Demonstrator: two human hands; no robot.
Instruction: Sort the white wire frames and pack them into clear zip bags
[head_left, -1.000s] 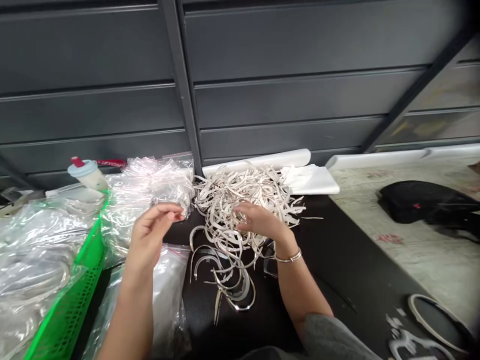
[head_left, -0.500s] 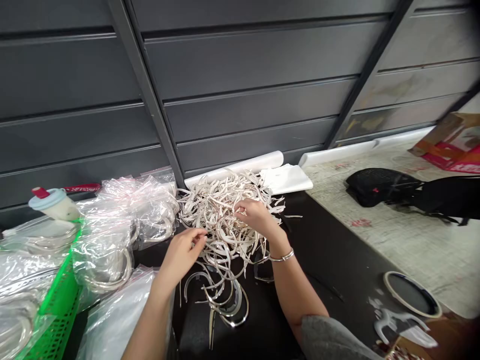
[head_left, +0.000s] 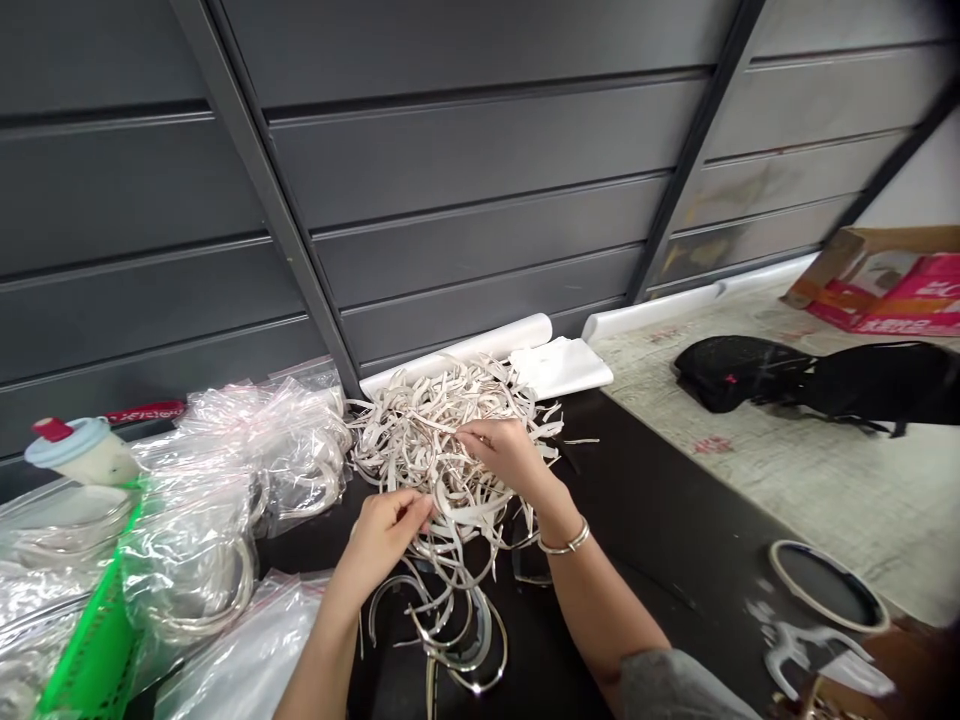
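A tangled heap of thin, curved white and silvery strips (head_left: 420, 430) lies on the dark table. My right hand (head_left: 506, 455), with a bangle on its wrist, is over the right side of the heap, thumb and fingers pinched on a curved strip. At the heap's lower left edge is my left hand (head_left: 390, 525); its thumb and forefinger are pressed together against the strips, and what lies between them is too small to make out. Several shiny curved strips (head_left: 472, 650) lie loose on the table below the heap.
Clear bags of coiled strips (head_left: 202, 590) fill the left side, beside a green basket (head_left: 90, 640) and a lidded cup (head_left: 82, 455). Flat plastic bags (head_left: 247, 640) lie at front left. A white roll (head_left: 480, 345) lies along the grey wall. At right is a round ring-edged object (head_left: 829, 585).
My left hand has moved right to the strips, and its fingers have closed. My right hand has shifted slightly left over the heap. The camera view has turned a little.
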